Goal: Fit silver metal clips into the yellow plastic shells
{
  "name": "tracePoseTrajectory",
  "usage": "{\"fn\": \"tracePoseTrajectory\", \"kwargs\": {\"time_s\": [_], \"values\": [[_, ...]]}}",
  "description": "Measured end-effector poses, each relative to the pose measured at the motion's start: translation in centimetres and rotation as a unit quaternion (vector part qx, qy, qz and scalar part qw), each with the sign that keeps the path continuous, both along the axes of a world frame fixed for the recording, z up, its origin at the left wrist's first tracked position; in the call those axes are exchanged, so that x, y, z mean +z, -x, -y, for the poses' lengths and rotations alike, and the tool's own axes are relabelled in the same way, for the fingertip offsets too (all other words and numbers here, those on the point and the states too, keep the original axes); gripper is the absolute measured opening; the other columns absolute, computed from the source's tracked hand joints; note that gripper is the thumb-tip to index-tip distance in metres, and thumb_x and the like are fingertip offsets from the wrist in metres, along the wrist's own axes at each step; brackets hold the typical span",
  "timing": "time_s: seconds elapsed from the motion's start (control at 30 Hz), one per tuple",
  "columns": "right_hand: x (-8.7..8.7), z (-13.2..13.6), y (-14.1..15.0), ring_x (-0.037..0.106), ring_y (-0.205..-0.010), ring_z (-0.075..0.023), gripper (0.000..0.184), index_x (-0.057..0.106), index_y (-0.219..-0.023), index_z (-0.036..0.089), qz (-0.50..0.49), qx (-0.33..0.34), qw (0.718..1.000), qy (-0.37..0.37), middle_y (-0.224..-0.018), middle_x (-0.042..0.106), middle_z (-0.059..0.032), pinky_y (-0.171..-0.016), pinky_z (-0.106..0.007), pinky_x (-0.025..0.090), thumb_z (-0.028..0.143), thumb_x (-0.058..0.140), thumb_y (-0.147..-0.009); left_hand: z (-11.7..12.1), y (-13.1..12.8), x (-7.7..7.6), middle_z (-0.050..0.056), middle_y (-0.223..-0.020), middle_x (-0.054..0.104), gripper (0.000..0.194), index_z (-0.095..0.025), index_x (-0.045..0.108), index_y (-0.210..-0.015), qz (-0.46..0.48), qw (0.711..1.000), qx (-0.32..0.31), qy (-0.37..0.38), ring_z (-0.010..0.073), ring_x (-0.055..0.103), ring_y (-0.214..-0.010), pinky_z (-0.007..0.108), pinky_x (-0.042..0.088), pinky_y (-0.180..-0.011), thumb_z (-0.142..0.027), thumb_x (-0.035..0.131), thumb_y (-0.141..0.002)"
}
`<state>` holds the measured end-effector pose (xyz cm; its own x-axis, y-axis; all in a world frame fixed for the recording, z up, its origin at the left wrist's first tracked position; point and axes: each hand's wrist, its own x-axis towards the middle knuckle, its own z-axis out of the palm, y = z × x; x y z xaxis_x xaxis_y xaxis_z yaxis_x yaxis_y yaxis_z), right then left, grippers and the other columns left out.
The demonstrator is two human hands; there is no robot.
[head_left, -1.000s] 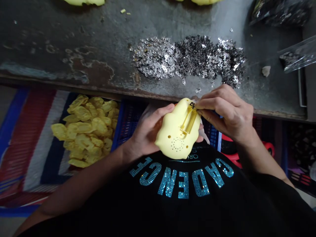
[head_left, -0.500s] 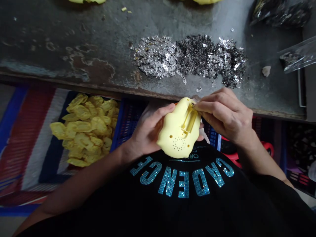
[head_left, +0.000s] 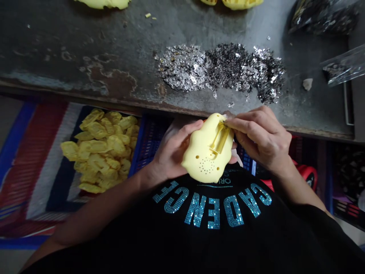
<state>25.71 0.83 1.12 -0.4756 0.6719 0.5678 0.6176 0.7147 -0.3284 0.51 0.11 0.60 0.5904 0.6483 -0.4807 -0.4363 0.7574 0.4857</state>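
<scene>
My left hand [head_left: 173, 152] is wrapped round a pale yellow plastic shell [head_left: 199, 152], which has a battery slot, screw holes and a ring of small speaker holes. At the slot's upper end, the fingers of my right hand [head_left: 259, 133] pinch a small metal contact plate [head_left: 224, 122], mostly hidden by the fingertips. On the bench just beyond lies a long heap of small shiny metal contact plates [head_left: 185, 68], with a darker part [head_left: 228, 66] in the middle.
A worn metal bench [head_left: 85, 45] runs across the front. Yellow shell pieces [head_left: 99, 152] fill a lined crate at left. More yellow shells [head_left: 242, 3] lie at the bench's back. Plastic bags of metal parts [head_left: 325, 17] stand at right. A red object [head_left: 308, 177] is below.
The right fingertips have drawn back slightly from the slot's upper end, and the metal piece shows a little more there. The left hand still holds the shell; the view has shifted slightly.
</scene>
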Motion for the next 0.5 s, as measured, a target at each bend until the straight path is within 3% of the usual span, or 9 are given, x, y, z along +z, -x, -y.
{"fn": "tracePoseTrajectory", "kwargs": {"time_s": [0.13,0.3,0.4,0.5], "values": [[0.13,-0.04,0.06,0.075,-0.097,-0.0242,0.037,0.07,-0.151,0.036,0.007,-0.005,1.0,-0.005,-0.122,0.084,-0.0058,-0.086,-0.044,0.059,0.027,0.067,-0.115,0.11,-0.07,0.4,0.013,-0.112,0.092,0.058,-0.018,0.082,-0.137,-0.005,1.0,-0.03,-0.004,0.0386,0.09,-0.098,0.047,0.074,-0.09,-0.065,0.07,-0.106],[-0.12,-0.49,0.22,0.074,-0.098,-0.0243,0.035,0.07,-0.15,0.033,0.001,0.021,0.999,-0.026,-0.122,0.084,-0.0064,-0.084,-0.044,0.059,0.028,0.065,-0.116,0.24,-0.22,0.69,0.01,-0.108,0.092,0.056,-0.019,0.083,-0.136,-0.021,0.999,-0.02,-0.014,0.0381,0.089,-0.103,0.043,0.073,-0.087,-0.064,0.073,-0.105],[-0.22,-0.65,0.2,0.075,-0.1,-0.0245,0.037,0.071,-0.151,0.035,0.007,0.026,1.0,-0.012,-0.124,0.084,-0.0065,-0.086,-0.044,0.059,0.028,0.064,-0.116,0.15,-0.23,0.59,0.01,-0.107,0.092,0.052,-0.019,0.084,-0.132,-0.011,1.0,-0.021,-0.019,0.0346,0.09,-0.094,0.04,0.072,-0.084,-0.062,0.072,-0.106],[-0.06,-0.64,0.04,0.076,-0.1,-0.0232,0.033,0.075,-0.145,0.035,-0.016,0.029,0.999,0.005,-0.122,0.084,-0.0057,-0.087,-0.044,0.061,0.023,0.066,-0.115,0.03,-0.22,0.69,0.011,-0.107,0.092,0.058,-0.016,0.079,-0.145,0.025,0.999,-0.037,-0.018,0.0325,0.089,-0.086,0.04,0.071,-0.084,-0.06,0.068,-0.109]]}}
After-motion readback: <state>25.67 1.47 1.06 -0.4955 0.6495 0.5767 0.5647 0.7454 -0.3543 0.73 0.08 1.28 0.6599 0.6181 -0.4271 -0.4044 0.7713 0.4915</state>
